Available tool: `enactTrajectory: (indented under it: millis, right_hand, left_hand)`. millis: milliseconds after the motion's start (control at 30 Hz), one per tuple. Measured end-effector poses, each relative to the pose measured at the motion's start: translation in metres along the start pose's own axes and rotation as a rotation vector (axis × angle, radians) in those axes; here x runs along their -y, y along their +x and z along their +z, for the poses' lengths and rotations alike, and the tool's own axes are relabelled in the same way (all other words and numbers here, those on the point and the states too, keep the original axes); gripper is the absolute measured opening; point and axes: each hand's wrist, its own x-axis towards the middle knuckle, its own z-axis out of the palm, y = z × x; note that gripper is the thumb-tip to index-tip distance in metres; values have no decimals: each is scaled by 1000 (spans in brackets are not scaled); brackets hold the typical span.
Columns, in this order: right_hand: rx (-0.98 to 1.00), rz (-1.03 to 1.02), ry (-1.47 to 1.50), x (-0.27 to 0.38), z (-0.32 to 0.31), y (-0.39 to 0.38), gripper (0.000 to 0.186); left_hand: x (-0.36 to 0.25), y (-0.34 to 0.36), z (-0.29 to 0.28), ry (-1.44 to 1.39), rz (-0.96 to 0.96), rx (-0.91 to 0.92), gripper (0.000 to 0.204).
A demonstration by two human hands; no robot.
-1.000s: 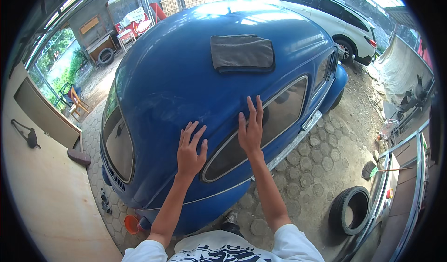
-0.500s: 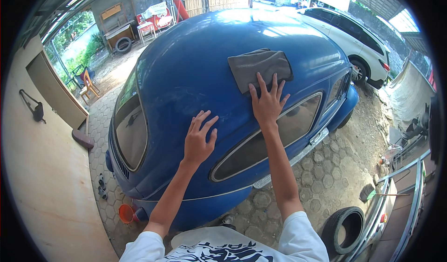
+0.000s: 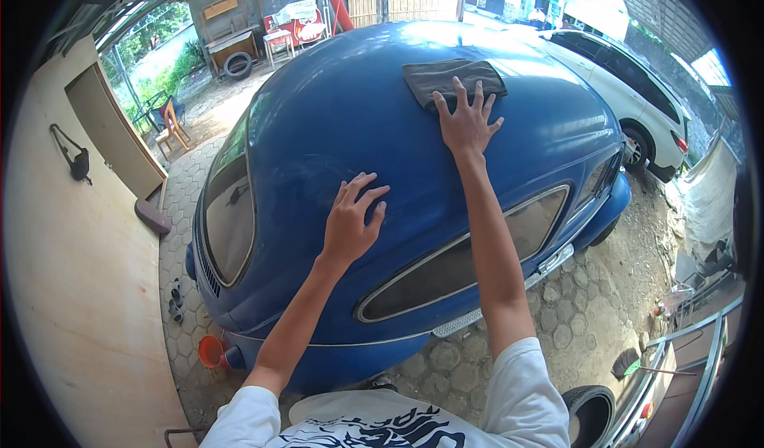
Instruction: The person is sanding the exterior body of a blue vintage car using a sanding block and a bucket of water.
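Note:
A blue rounded car (image 3: 318, 130) fills the middle of the view. On its roof lies a folded grey cloth (image 3: 430, 76). My right hand (image 3: 468, 126) presses on the cloth's near edge with fingers spread flat, not wrapped round it. My left hand (image 3: 352, 219) is over the roof's near side, left of the cloth, with its fingers apart and slightly bent. It holds nothing; whether its fingertips touch the paint I cannot tell. Below my right forearm runs the long side window (image 3: 422, 277), and the rear window (image 3: 229, 221) is to the left.
A white car (image 3: 629, 82) stands beyond on the right. An orange bucket (image 3: 211, 351) sits by the blue car's rear at the lower left. A loose tyre (image 3: 590, 412) and a broom (image 3: 626, 364) are at the lower right. A pale wall (image 3: 87, 289) rises along the left.
My right hand and the cloth have moved farther over the roof, away from me. My left hand stays over the near side, fingers still apart. The view has shifted slightly.

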Motion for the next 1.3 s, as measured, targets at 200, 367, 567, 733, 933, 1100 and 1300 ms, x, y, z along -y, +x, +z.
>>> enactTrajectory:
  millis: [200,367,567,733,933,1100,1300]
  right_hand:
    - [-150,-133,202,-3,-7,-74,55]
    - [-30,-281,19,-10,-25,-142,50]
    - [-65,-229,15,-11,-34,-158,47]
    - [-88,-216,-41,-14,-30,-155,46]
    - [-49,-187,-141,-20,-31,-163,48]
    - [-25,-131,-182,-51,-31,-220,48]
    - [400,-112,-69,1,0,-450,48]
  left_hand:
    - [0,-30,-8,-65,-50,-75,25]
    - [1,-71,-9,-5,-63,-146,26]
    - [-1,-129,-22,18,-62,-70,30]
    - [19,-183,-48,62,-166,-33,29]
    - [56,-282,-95,-54,-450,174,40]
    - [88,-384,-152,-122,-696,440,42]
    - [135,-575,-233,-206,-915,595,32]
